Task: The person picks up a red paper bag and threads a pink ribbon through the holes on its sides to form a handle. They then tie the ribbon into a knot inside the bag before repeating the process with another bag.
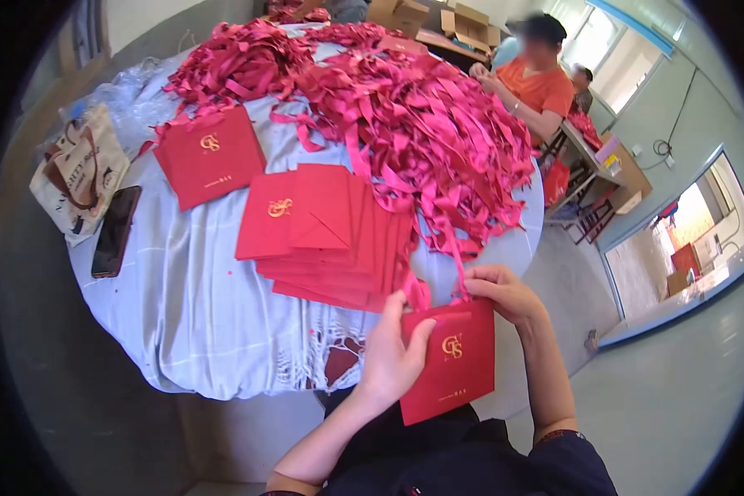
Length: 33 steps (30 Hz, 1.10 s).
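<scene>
A small red paper gift bag (459,360) with a gold logo is held upright over my lap. Its upper left side is gripped by my left hand (394,351), thumb across the front. At the bag's top right edge my right hand (504,293) is closed, fingertips pinching a pink ribbon (460,269). That ribbon runs up from the bag's mouth, and a loop of it shows beside my left fingertips. Beyond my hands lies a stack of flat red gift bags (326,236). A large heap of pink ribbons (422,124) covers the table behind.
More red bags (211,161) lie at the left of the cloth-covered table (198,306). Near them are a phone (116,231), a canvas tote (83,178) and clear plastic wrap (132,99). A person in an orange shirt (537,87) sits across the table.
</scene>
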Available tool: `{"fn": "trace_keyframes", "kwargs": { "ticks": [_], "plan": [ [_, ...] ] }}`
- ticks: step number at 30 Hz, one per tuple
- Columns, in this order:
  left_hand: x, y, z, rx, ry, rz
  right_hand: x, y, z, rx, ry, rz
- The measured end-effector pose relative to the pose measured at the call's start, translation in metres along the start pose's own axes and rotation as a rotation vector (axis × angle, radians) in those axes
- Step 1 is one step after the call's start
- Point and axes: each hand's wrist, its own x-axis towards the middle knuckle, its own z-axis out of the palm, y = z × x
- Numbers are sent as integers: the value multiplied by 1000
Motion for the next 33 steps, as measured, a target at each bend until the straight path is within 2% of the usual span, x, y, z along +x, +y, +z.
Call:
{"fn": "trace_keyframes", "kwargs": {
  "ticks": [4,7,11,13,14,16,17,19,20,22,23,24,26,30,33],
  "plan": [
    [-1,-5,1,52,14,6,2,6,-5,86,-27,39],
    [-1,-3,1,52,28,35,4,11,2,59,104,19],
    [-1,-5,2,33,45,52,1,7,12,-56,146,-1],
    [-3,0,1,74,51,28,1,0,16,-363,242,-87],
    [-3,2,1,112,51,5,-1,-7,21,-364,238,-93],
    [-2,-5,3,95,74,68,-3,-24,41,-737,597,-490],
    [-1,-7,4,78,90,125,0,-24,43,-737,597,-495],
    [-2,-5,4,93,86,111,4,-19,45,-746,297,-595],
    [-2,-5,5,107,81,96,5,-19,48,-739,302,-598],
    [-3,-6,5,124,73,93,9,-23,53,-734,35,-528],
    [-4,-7,5,154,79,90,14,-15,52,-513,3,-436],
    [-4,-7,5,185,84,85,14,-17,53,-509,5,-443],
    [-3,-7,6,206,95,131,13,-23,53,-287,-64,-287],
    [-3,1,7,159,63,25,18,-15,45,-239,-203,-314],
    [-2,2,8,168,51,19,24,-10,47,-183,-248,-322]
  ]
}}
